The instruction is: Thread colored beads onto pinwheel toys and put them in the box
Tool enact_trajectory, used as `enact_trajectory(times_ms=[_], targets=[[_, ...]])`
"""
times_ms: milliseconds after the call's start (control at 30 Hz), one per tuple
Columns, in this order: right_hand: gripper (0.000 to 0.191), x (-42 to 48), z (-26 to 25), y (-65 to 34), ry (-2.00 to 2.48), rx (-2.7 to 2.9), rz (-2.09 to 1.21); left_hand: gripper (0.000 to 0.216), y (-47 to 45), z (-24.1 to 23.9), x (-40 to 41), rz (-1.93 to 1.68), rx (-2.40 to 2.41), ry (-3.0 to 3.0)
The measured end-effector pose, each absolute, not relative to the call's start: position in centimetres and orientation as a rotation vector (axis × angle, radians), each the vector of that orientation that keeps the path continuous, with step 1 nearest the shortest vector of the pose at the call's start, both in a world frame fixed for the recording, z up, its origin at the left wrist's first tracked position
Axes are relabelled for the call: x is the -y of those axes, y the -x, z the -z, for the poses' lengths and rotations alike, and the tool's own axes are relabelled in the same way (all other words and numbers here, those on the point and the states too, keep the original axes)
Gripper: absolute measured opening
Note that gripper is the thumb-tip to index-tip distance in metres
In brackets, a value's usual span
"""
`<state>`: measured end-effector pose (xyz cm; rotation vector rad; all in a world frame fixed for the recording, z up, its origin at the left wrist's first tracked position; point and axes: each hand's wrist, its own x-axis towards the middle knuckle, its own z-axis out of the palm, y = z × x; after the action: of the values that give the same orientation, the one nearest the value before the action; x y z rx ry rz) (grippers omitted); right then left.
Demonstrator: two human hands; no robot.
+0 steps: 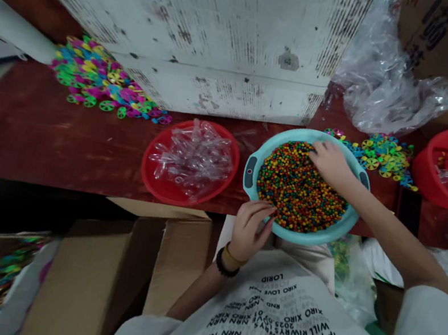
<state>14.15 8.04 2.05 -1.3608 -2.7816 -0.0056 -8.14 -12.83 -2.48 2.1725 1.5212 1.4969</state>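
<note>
The right hand (331, 164) lies open, fingers spread on multicoloured beads (302, 190) in a teal basin (350, 224); the left hand (248, 229) curls at the rim, grip unclear

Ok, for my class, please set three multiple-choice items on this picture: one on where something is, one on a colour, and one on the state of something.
1. What does the right hand rest on?
A) Small coloured beads
B) A folded towel
C) A closed book

2. What colour is the round plate under the clear plastic pieces?
A) Blue
B) Red
C) White

3. What state is the cardboard box below the bench in?
A) Taped shut
B) Wrapped in film
C) Flaps open

Answers:
1. A, because the fingers lie on the heap in the teal basin.
2. B, because red shows around and beneath the pieces.
3. C, because the flaps stand apart and the dark inside shows.
</note>
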Motion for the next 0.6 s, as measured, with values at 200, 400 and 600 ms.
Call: enact_trajectory(times_ms=[200, 400, 600], targets=[[0.032, -4.3, 1.2, -11.2, 0.767, 3.177, -0.476, 0.030, 8.9, 3.6, 15.4, -1.482, -1.484, -2.169], [0.026, -4.9, 1.5, -13.2, 0.764, 2.706, -1.215, 0.031, 10.7, 4.7, 17.6, -1.408, -1.527, -2.146], [0.028, -9.9, -1.0, -14.5, 1.070, 2.874, -0.344, 0.030, 11.1, 4.9, 17.1, -1.419, -1.523, -2.111]])
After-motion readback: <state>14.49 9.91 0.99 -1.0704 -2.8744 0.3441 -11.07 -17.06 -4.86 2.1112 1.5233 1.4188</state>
